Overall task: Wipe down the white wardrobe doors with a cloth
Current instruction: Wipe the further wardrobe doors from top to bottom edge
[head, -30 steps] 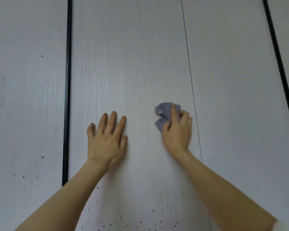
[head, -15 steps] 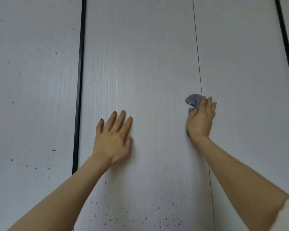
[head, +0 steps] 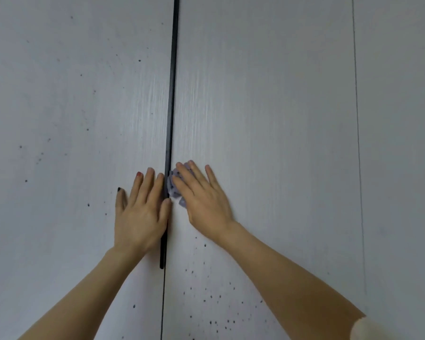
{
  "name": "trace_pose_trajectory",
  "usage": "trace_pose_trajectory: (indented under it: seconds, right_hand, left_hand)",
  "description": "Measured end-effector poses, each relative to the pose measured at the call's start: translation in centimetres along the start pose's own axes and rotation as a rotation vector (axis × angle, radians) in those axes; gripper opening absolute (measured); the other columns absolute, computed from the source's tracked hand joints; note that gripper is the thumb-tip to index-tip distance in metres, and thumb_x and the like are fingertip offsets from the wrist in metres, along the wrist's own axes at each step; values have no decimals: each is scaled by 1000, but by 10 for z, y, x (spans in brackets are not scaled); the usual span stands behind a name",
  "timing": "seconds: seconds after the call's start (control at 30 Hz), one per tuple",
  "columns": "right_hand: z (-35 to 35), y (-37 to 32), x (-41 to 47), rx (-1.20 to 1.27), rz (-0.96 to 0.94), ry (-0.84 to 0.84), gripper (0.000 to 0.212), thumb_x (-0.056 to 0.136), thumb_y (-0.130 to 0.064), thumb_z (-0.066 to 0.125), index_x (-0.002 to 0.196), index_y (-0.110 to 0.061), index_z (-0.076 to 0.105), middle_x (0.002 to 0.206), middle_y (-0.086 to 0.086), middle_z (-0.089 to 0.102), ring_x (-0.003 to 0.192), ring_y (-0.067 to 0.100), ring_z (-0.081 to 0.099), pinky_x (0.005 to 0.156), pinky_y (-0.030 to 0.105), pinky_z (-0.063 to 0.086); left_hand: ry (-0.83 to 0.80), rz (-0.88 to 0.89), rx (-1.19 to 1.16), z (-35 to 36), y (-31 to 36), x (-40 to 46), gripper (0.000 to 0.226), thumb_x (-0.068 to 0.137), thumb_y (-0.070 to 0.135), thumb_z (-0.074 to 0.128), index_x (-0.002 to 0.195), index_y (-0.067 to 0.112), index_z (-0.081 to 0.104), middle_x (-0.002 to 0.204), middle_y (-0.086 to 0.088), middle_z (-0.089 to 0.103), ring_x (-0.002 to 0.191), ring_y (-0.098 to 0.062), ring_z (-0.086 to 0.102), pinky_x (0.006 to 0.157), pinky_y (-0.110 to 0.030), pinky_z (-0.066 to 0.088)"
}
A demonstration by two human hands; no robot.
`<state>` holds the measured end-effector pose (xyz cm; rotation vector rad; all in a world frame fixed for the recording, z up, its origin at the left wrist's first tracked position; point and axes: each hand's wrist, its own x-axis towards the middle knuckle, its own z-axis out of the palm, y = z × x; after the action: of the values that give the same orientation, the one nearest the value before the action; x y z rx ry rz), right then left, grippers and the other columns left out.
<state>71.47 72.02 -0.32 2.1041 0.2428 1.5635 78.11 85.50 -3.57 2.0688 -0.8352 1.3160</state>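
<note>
Both hands now together at the black gap (head: 170, 119), right hand (head: 204, 200) flat, fingers straight, pressing purple cloth (head: 175, 186) on white door (head: 268, 119), left hand (head: 140, 212) flat, fingers relaxed, dark specks (head: 206, 295) nearer

Left hand (head: 142, 212) flat, fingers (head: 147, 182) straight, pointing 12 o'clock. Right hand (head: 204, 200) just beside it, fingers extended toward 11 o'clock. Both forearms bare, converging from below.

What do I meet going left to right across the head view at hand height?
Left door panel → left hand flat on it → black strip → cloth → right hand pressing the cloth → middle panel → thin seam → right panel.
</note>
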Motion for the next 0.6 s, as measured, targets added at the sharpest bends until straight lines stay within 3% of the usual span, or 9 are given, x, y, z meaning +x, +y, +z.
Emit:
trace_pose_trajectory:
  seconds: [0.07,0.17,0.23,0.33,0.4,0.53,0.6]
  right_hand:
    - [-6,22,0,-20,104,37,60,72,-3,72,128,0,53,139,16,47,131,34,42,114,45,15]
    - [-20,59,2,-5,435,166,55,78,5,64,130,7,48,140,23,43,131,42,37,110,46,16]
    - [-28,74,9,-20,503,206,51,85,3,58,133,8,44,142,24,39,134,43,33,111,44,15]
    - [-29,75,41,18,616,247,48,94,-2,47,140,2,36,151,17,26,142,36,17,116,37,3]
    - [-23,58,58,55,589,268,49,91,1,48,139,1,38,151,17,27,142,36,16,116,38,2]
    - [11,-10,49,44,272,192,53,80,3,59,132,4,47,142,19,43,134,38,35,113,41,15]
    - [22,-32,30,75,273,179,48,87,-5,48,134,4,44,142,18,43,135,34,35,115,41,18]
  left_hand:
    - [11,3,-3,-3,0,2,69,88,49,12,146,16,29,155,-3,19,144,-20,12,112,-52,13]
    - [6,22,-5,-8,-3,2,64,89,47,22,140,14,41,150,-6,33,140,-25,27,106,-54,26]
    - [24,74,46,-12,-7,2,60,89,47,28,135,13,49,145,-8,42,134,-27,38,98,-54,34]
    - [26,131,64,-15,-19,3,58,89,46,28,133,17,51,143,-4,44,133,-24,41,96,-53,35]
    - [44,137,28,-15,-22,4,55,89,39,26,133,17,52,143,-2,45,132,-23,41,97,-52,31]
    - [115,156,51,-10,-27,4,53,86,25,28,132,16,53,140,-4,48,129,-26,46,97,-48,22]
    - [137,154,47,-8,-27,4,52,87,24,28,131,15,54,139,-5,49,129,-26,46,98,-51,23]
